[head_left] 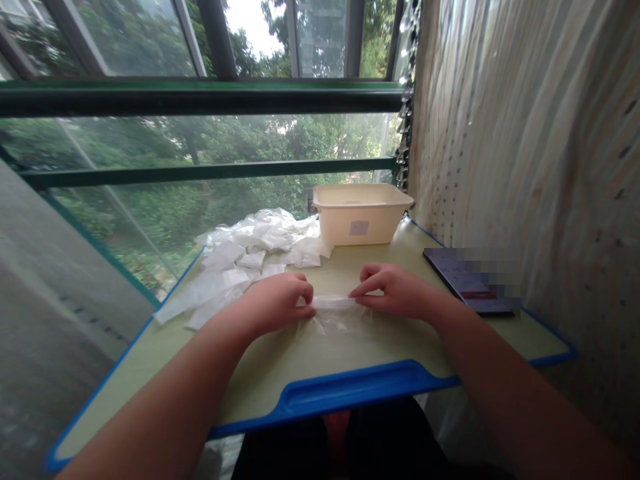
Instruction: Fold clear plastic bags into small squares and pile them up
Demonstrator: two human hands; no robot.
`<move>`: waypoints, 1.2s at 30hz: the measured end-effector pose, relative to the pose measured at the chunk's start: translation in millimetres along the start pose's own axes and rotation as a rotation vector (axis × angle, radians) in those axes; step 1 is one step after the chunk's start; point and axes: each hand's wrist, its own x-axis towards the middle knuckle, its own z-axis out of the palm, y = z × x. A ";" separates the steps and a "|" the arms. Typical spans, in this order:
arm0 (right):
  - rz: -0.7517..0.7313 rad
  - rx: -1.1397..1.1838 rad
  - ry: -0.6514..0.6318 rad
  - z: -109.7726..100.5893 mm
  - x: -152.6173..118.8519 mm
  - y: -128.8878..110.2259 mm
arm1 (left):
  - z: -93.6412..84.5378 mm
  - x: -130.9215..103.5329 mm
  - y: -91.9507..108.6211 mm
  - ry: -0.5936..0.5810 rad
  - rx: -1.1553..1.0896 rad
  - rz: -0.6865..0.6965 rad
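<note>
A clear plastic bag (336, 319) lies on the table in front of me, its far edge folded into a whitish strip. At the left end of that strip, the fingers of my left hand (287, 300) are curled closed on the plastic. My right hand (387, 290) pinches the strip's other end between thumb and fingertips. The bag's near part spreads loosely over the tabletop, and its outline is hard to make out. Beside my left hand, a heap of crumpled and folded plastic bags (260, 240) covers the table's far left.
A cream plastic bin (367, 217) with a small label stands at the back. A dark tablet or phone (467, 283) lies at the right, partly blurred. The pale green table (400, 350) has a blue rim and a front trough. Curtains hang at the right, windows behind.
</note>
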 end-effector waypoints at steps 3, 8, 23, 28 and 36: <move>-0.020 0.015 -0.050 -0.1 -0.2 -1.6 | 2.5 1.0 4.0 0.043 0.081 -0.006; -0.014 -0.062 -0.068 2.3 -0.7 1.3 | -2.2 -2.0 2.1 0.063 0.077 0.030; 0.024 -0.138 -0.099 -4.3 -5.0 -2.4 | 2.7 -1.4 8.5 0.027 -0.072 0.029; 0.028 -0.175 -0.088 -1.9 -4.0 -3.1 | 5.5 -0.1 13.9 0.100 0.004 0.020; -0.009 -0.192 -0.023 3.7 -2.9 -2.3 | 15.9 5.8 26.0 0.168 0.227 0.161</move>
